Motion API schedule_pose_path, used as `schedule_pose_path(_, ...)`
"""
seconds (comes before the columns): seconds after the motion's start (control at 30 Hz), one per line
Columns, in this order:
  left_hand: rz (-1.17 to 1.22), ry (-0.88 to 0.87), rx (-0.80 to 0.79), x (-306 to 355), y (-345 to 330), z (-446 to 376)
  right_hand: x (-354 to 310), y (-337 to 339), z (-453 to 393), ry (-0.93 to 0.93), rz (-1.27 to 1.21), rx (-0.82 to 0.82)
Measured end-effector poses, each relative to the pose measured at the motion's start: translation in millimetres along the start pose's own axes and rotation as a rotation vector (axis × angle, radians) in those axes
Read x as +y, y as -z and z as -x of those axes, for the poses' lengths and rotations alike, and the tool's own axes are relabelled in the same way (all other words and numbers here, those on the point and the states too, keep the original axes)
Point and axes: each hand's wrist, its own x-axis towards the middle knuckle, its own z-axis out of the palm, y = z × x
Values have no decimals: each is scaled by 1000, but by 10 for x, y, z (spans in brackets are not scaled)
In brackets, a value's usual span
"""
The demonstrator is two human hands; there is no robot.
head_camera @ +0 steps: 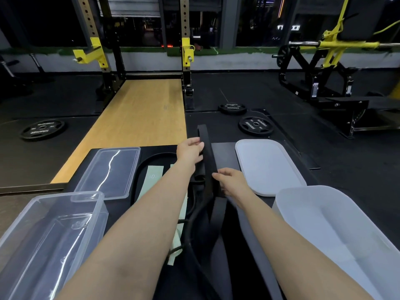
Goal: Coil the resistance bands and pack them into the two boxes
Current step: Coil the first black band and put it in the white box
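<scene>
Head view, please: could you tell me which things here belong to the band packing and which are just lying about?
Job: black band, left hand, right hand, clear box, white box, green bands.
Lying about: weight plates, rack.

I see my left hand [190, 149] curled around a wide black resistance band [208, 156] where it stands up in a loop over the middle of the dark worktop [223, 152], and my right hand [230, 181] pinching the same band lower down, just right of it. A clear box [49, 232] sits at the worktop's near left corner with its clear lid [108, 172] behind it, and a white box [337, 230] at the near right with its white lid [268, 165] behind. Pale green bands [154, 176] lie flat left of centre, partly under my left arm.
</scene>
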Motion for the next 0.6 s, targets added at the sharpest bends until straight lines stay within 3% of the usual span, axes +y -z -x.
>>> schedule_pose_path(0.13, -25, 114, -66, -173, 115, -58, -20, -3, -24, -165, -148, -11)
schedule_pose_path(0.43, -168, 282, -318, -191, 82, -75, -472, -158, -404, -65, -135, 43)
schedule_pose_path(0.53, -153, 304, -274, -158, 24, -95, -602, -225, -519, -29, -201, 60)
schedule_pose_path(0.6, -163, 188, -191, -119, -10, -151, -737, -283, -567, 40, -275, 46)
